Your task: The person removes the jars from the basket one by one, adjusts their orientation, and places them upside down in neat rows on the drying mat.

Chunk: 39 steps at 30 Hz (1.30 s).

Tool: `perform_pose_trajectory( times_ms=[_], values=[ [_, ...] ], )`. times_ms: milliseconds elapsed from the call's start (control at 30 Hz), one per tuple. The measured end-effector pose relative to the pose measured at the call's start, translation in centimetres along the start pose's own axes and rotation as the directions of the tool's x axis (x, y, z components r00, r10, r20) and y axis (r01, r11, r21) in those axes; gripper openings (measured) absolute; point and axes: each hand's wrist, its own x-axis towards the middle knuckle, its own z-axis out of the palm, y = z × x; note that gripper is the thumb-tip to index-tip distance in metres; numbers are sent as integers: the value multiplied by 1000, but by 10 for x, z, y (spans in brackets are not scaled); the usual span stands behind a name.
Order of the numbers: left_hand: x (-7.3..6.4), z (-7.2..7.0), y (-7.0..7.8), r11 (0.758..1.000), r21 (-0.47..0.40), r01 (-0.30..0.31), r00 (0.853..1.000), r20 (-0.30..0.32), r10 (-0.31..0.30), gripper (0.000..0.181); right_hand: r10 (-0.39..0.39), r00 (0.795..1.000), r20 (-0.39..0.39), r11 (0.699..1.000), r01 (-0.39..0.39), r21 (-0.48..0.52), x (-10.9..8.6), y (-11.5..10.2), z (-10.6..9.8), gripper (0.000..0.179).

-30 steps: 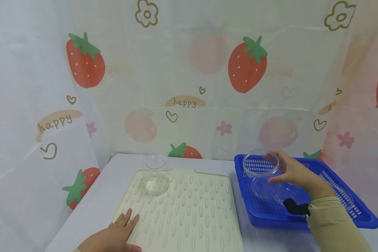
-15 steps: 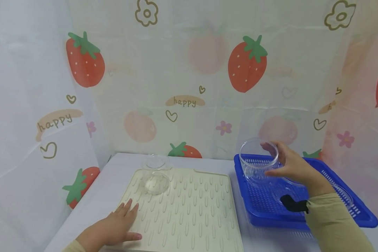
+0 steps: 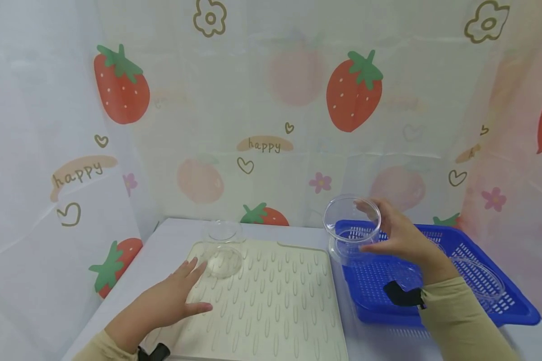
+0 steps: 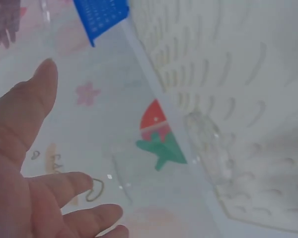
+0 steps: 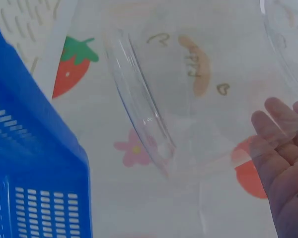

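My right hand (image 3: 402, 240) holds a clear, round, straight-sided container (image 3: 343, 239) by its right side, thumb in front and fingers behind. It hangs over the left end of the blue basket (image 3: 379, 316). In the right wrist view, its thick base edge (image 5: 144, 106) shows, and the hand's fingers (image 5: 280, 148) lie against the clear wall. A similar clear container (image 3: 224, 263) stands upright on the cream ribbed mat (image 3: 275, 311), at its far left corner. My left hand (image 3: 169, 298) hovers above the mat's left side, fingers spread, holding nothing, near that standing container.
More clear round pieces, one a shallow ring-like shape (image 3: 483, 281), lie in the basket's right part. The white table (image 3: 117, 311) surrounds the mat. A strawberry-print curtain (image 3: 271, 180) closes off the back and both sides.
My right hand has raised the container and carried it left, from over the basket toward the mat. My left hand has lifted off the mat and shifted slightly forward and right.
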Motion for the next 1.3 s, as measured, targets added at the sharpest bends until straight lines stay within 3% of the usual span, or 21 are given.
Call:
perform_pose_trajectory(
  times_ms=[200,400,767,867,1000,1300],
  values=[
    [5,-11,17,998,16,-63,988,-137,65,93,-44,999,4,998,44,-48,9,-5,14,87],
    [14,-16,33,991,-70,-112,969,-228,93,91,-10,1000,-5,992,10,-130,17,-16,29,89],
    [24,-22,74,943,-224,-248,911,-386,147,85,48,998,44,990,-42,-136,28,-29,67,91],
    [27,-21,84,927,-245,-283,901,-401,168,86,80,995,55,988,-71,-141,29,-32,75,92],
    [33,-18,94,918,-249,-308,898,-394,195,90,108,991,73,986,-98,-132,32,-40,84,92],
    [45,-8,110,892,-237,-386,869,-418,266,96,82,984,157,990,-61,-130,38,-34,103,92]
  ],
)
